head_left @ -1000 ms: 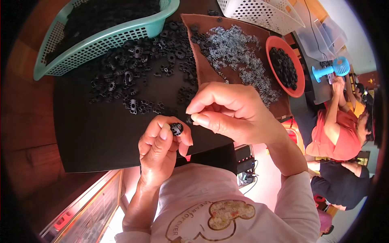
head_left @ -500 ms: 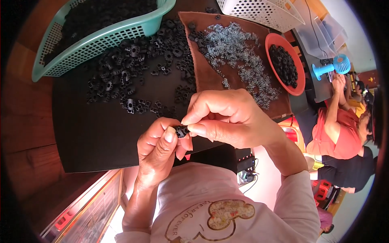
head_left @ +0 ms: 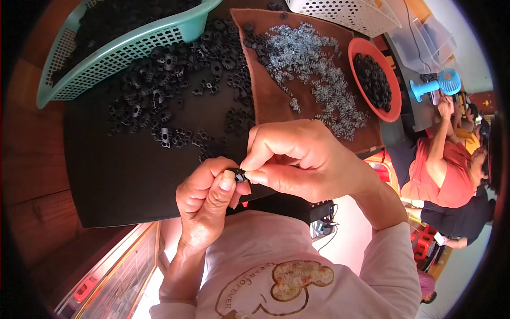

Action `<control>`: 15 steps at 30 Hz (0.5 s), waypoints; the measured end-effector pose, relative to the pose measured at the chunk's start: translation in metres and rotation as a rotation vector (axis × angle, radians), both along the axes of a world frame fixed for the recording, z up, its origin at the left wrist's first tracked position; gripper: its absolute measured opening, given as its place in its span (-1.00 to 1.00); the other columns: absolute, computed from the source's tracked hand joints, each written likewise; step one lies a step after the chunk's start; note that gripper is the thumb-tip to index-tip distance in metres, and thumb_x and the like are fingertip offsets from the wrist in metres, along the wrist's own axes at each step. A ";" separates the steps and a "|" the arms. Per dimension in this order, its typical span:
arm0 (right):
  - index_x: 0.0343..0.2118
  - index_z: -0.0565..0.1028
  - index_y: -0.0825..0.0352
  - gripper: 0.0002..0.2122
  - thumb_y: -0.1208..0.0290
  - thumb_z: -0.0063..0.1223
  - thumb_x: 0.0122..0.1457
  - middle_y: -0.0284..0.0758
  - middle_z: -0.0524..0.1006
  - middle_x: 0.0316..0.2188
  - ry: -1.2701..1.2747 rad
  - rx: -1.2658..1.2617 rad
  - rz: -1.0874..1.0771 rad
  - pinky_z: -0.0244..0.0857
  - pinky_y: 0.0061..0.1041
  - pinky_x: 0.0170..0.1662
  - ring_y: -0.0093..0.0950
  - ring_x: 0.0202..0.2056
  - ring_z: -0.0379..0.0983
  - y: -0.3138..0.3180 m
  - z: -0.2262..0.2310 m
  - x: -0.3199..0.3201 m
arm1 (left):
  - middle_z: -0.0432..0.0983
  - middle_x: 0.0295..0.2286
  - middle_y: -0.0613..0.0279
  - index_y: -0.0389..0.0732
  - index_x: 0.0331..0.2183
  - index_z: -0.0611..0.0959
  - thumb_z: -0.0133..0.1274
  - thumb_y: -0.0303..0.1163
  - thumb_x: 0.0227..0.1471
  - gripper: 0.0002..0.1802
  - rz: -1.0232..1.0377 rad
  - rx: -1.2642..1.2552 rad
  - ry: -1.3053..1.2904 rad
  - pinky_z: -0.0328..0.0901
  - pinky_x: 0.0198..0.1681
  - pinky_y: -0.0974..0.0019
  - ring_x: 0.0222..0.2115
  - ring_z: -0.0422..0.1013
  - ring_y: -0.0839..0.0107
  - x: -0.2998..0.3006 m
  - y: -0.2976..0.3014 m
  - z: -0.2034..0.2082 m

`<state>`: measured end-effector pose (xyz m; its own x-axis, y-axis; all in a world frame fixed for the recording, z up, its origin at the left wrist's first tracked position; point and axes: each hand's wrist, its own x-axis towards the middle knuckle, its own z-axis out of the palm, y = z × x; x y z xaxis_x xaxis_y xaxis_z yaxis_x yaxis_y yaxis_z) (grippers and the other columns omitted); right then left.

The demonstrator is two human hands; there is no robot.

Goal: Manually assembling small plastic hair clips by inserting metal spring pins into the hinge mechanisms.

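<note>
My left hand [head_left: 204,199] pinches a small black plastic part [head_left: 240,175] between thumb and fingers, just past the table's near edge. Thumb and forefinger of my right hand [head_left: 313,159] press together at the right end of that part. Whatever they grip there is hidden or too small to name. Beyond my hands, many similar black plastic parts [head_left: 154,85] lie loose on the dark table [head_left: 127,181]. Small silvery coil springs [head_left: 303,53] are spread over a brown cloth [head_left: 276,106] to the right of them.
A green basket [head_left: 127,50] heaped with black pieces stands at the far left. An orange-red bowl [head_left: 396,109] of small black parts sits right of the springs, with a white perforated basket [head_left: 345,16] behind. A blue fan [head_left: 436,86] and other people [head_left: 438,173] are farther right.
The black part has turned slightly between my fingers, and my left hand has shifted a little left. The table view has moved slightly with my head.
</note>
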<state>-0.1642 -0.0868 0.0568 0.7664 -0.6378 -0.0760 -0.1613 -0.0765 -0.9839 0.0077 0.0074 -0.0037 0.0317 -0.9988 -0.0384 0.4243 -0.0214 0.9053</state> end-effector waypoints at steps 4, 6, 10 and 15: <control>-0.41 0.48 0.38 -0.98 0.61 0.09 0.11 -0.34 0.46 -0.53 -0.087 -0.209 0.012 0.18 -0.57 -0.50 -0.53 -0.55 0.39 -0.001 -0.008 0.001 | 0.48 -0.51 0.31 -0.35 -0.30 0.57 -0.03 -0.30 0.24 -0.73 0.019 -0.009 -0.011 0.18 -0.55 0.57 -0.60 0.25 0.67 -0.004 0.000 -0.002; -0.41 0.47 0.39 -0.97 0.62 0.09 0.10 -0.34 0.46 -0.54 -0.124 -0.276 0.012 0.18 -0.57 -0.50 -0.53 -0.55 0.39 -0.001 -0.010 0.001 | 0.47 -0.51 0.31 -0.35 -0.30 0.57 -0.02 -0.30 0.23 -0.73 0.039 -0.011 -0.038 0.18 -0.56 0.56 -0.60 0.25 0.66 -0.005 0.001 -0.003; -0.41 0.43 0.41 -0.98 0.63 0.03 0.12 -0.31 0.48 -0.53 -0.050 -0.169 0.012 0.24 -0.54 -0.47 -0.54 -0.51 0.43 -0.001 -0.006 0.000 | 0.48 -0.51 0.31 -0.35 -0.29 0.56 -0.01 -0.30 0.22 -0.73 0.044 0.001 -0.056 0.19 -0.55 0.56 -0.61 0.25 0.66 -0.005 0.002 -0.003; -0.34 0.45 0.43 -0.92 0.55 0.07 0.16 -0.30 0.52 -0.56 0.088 0.116 -0.018 0.30 -0.53 -0.49 -0.57 -0.57 0.43 -0.005 0.000 -0.003 | 0.54 -0.47 0.25 -0.35 -0.26 0.56 -0.01 -0.33 0.23 -0.75 0.001 -0.026 0.029 0.27 -0.51 0.55 -0.60 0.29 0.66 -0.002 -0.001 -0.001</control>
<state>-0.1673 -0.0920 0.0572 0.7422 -0.6342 -0.2166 -0.2477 0.0408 -0.9680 0.0052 0.0063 -0.0049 0.0321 -0.9994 -0.0135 0.4505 0.0024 0.8928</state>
